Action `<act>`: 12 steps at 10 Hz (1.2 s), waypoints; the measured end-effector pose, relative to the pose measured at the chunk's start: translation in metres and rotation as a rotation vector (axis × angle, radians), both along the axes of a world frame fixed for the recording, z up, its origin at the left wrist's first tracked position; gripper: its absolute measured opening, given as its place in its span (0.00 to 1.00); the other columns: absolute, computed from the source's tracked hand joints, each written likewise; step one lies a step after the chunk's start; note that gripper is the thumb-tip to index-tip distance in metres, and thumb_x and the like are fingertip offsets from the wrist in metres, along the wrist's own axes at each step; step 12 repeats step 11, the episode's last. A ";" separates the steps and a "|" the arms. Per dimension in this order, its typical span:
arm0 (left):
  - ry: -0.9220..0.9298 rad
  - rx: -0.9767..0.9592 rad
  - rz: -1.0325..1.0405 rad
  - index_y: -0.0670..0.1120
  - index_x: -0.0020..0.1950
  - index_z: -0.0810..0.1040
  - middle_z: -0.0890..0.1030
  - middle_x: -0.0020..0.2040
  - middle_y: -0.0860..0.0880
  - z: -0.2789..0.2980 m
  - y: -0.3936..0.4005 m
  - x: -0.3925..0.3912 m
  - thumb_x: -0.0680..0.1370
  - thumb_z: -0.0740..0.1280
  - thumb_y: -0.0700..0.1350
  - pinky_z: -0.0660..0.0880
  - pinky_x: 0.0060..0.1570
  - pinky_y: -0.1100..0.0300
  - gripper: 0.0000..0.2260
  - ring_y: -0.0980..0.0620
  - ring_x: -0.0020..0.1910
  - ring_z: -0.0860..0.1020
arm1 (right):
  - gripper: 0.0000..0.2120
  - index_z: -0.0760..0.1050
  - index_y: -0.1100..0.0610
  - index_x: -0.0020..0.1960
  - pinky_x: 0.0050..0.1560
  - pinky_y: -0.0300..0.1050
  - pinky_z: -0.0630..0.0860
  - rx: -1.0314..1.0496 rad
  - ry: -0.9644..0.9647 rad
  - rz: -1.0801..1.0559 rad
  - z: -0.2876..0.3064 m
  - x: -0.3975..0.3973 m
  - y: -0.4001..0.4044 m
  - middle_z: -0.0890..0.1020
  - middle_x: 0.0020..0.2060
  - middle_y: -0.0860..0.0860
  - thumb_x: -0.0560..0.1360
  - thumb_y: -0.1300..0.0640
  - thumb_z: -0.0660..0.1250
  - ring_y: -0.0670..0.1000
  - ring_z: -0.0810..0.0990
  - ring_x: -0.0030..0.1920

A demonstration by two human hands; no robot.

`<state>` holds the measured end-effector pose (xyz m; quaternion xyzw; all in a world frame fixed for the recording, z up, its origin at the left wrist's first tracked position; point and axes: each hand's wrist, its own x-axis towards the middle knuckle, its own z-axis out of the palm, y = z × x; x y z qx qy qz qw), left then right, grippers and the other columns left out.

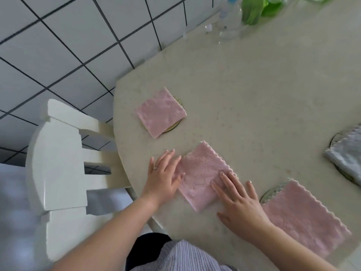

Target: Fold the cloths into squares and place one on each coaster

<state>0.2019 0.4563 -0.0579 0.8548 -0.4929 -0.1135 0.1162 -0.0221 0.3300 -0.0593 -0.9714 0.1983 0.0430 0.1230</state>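
Observation:
A folded pink cloth (201, 176) lies near the front edge of the beige table (254, 90). My left hand (164, 177) rests flat on its left edge, and my right hand (237, 200) presses flat on its right lower corner, fingers spread. A second folded pink square (160, 113) sits on a round coaster (176, 126) farther back. A larger pink cloth (304, 218) lies at the right, partly over a clear coaster (270, 193). A grey-white cloth (345, 155) covers another coaster (336, 138) at the right edge.
A white wooden chair (58, 163) stands left of the table over a white tiled floor (58, 45). At the far back of the table are a clear plastic bottle (228, 22), a small cap (208, 27) and something green (256, 8).

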 end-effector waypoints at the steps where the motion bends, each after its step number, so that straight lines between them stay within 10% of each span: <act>1: 0.047 -0.108 0.112 0.47 0.70 0.68 0.62 0.74 0.48 0.002 -0.034 0.047 0.77 0.52 0.55 0.49 0.71 0.44 0.25 0.51 0.74 0.55 | 0.39 0.74 0.49 0.62 0.52 0.66 0.73 -0.036 0.028 -0.040 0.013 0.011 0.004 0.75 0.65 0.53 0.52 0.40 0.75 0.54 0.71 0.66; 3: 0.179 -0.356 0.277 0.44 0.66 0.73 0.69 0.70 0.46 0.015 -0.118 0.127 0.78 0.58 0.41 0.55 0.71 0.45 0.17 0.48 0.73 0.60 | 0.15 0.79 0.44 0.45 0.50 0.58 0.77 -0.086 -0.058 -0.128 0.036 0.082 -0.011 0.81 0.45 0.44 0.62 0.42 0.63 0.50 0.82 0.45; 5: 0.113 0.065 0.239 0.49 0.76 0.53 0.50 0.77 0.49 -0.007 -0.141 0.150 0.79 0.54 0.56 0.43 0.72 0.45 0.27 0.49 0.76 0.46 | 0.21 0.81 0.49 0.51 0.51 0.60 0.76 -0.170 -0.017 -0.046 0.035 0.154 -0.040 0.82 0.54 0.51 0.60 0.42 0.69 0.53 0.81 0.55; 9: -0.010 0.271 0.153 0.52 0.76 0.39 0.35 0.76 0.46 -0.013 -0.141 0.142 0.71 0.50 0.72 0.35 0.69 0.40 0.42 0.46 0.74 0.35 | 0.29 0.71 0.47 0.61 0.57 0.58 0.72 -0.102 -0.004 -0.060 0.041 0.121 -0.050 0.78 0.61 0.52 0.61 0.43 0.68 0.54 0.77 0.61; 12: 0.275 0.078 0.282 0.51 0.73 0.62 0.57 0.76 0.48 0.014 -0.132 0.130 0.75 0.61 0.59 0.53 0.72 0.50 0.28 0.49 0.74 0.54 | 0.35 0.68 0.45 0.64 0.55 0.51 0.74 -0.073 0.025 -0.112 0.053 0.078 -0.045 0.78 0.60 0.49 0.58 0.40 0.67 0.51 0.78 0.59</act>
